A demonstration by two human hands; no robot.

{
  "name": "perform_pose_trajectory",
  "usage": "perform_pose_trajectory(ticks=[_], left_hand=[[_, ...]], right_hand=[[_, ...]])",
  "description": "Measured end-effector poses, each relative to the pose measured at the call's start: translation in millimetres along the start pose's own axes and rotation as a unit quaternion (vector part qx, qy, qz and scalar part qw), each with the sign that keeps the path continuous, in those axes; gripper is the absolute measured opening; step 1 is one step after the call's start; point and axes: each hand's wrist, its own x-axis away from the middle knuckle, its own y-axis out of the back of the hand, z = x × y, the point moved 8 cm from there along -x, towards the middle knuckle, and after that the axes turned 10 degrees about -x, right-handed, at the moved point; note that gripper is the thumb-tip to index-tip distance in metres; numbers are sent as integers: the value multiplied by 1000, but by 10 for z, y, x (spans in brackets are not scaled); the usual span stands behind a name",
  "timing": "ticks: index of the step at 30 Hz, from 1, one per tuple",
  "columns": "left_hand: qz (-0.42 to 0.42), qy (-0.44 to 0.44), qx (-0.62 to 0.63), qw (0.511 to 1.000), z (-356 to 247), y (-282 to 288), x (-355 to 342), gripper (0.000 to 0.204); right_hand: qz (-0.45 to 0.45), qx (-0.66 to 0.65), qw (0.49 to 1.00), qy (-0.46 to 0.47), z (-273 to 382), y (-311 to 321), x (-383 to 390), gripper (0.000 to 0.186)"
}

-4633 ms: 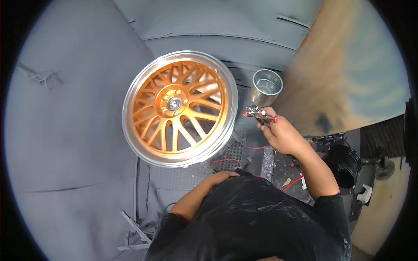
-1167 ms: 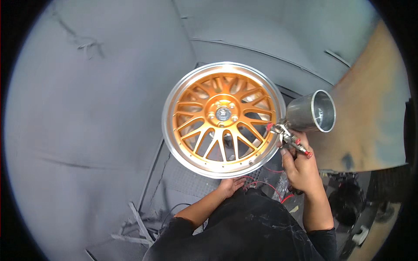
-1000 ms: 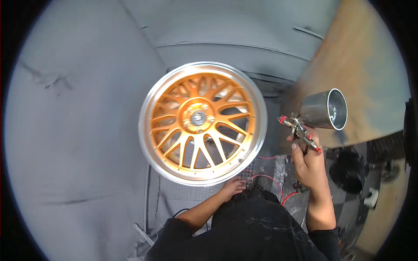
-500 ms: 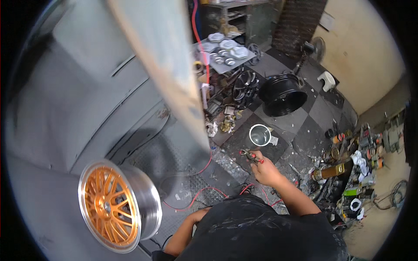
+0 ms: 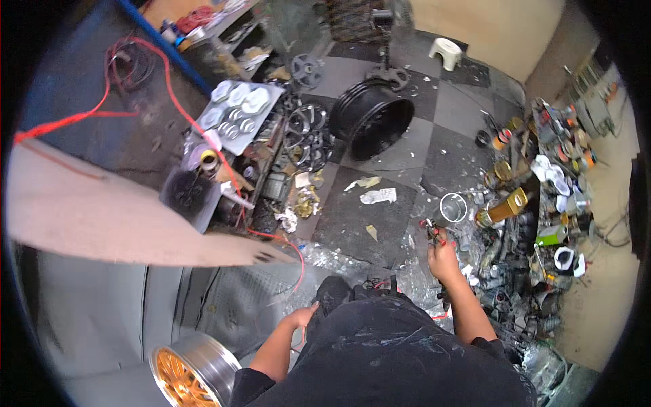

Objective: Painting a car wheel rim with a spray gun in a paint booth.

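My right hand (image 5: 442,261) is closed round a small spray gun (image 5: 432,233) with red knobs, in front of my body at right of centre. A clear round cup (image 5: 453,209) sits at the gun's far end, seen from above. My left hand (image 5: 299,317) hangs low beside my dark trouser leg, its fingers pressed together. A thin reddish strand shows just below it, but what the fingers hold is hidden. Nearest to that arm is a wheel rim (image 5: 203,363) with orange spokes and a polished barrel, cut off by the lower edge.
A black wheel rim (image 5: 373,119) lies on the checkered floor ahead. Left of it stands a tray (image 5: 254,129) with several wheel caps. A pale panel edge (image 5: 122,217) juts in from the left. Red hose (image 5: 180,102) crosses there. Tins and clutter (image 5: 502,207) line the right wall.
My view has turned right, and the orange rim has slid toward the lower edge. The spray gun and cup have moved right with my right hand. My left hand shows more.
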Motion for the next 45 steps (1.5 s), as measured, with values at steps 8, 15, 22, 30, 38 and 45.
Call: perform_pose_trajectory(ticks=[8,15,22,30,38,45], left_hand=[[-14,-183,-53,982,-1135,770,-559,33],[-49,-111,-13,993,-1209,1530,-1685,14],[-97,-144,-237,956,-2571,2713,-2630,29],[-201,-246,-112,942,-5391,4466,-2827,30],[-269,-253,-37,928,-6906,5104,-2894,21],[-305,-87,-63,946,-6732,4292,-3341,34]], right_hand=[[-100,43,987,-117,-767,567,-143,42],[-145,44,979,-137,-1231,933,-903,39],[-149,62,969,-187,-1515,1421,-2309,38],[-139,65,967,-202,-1689,2171,-3843,27],[-174,135,975,-26,-2203,2748,-5486,36],[-44,45,997,42,-2646,3172,-7275,35]])
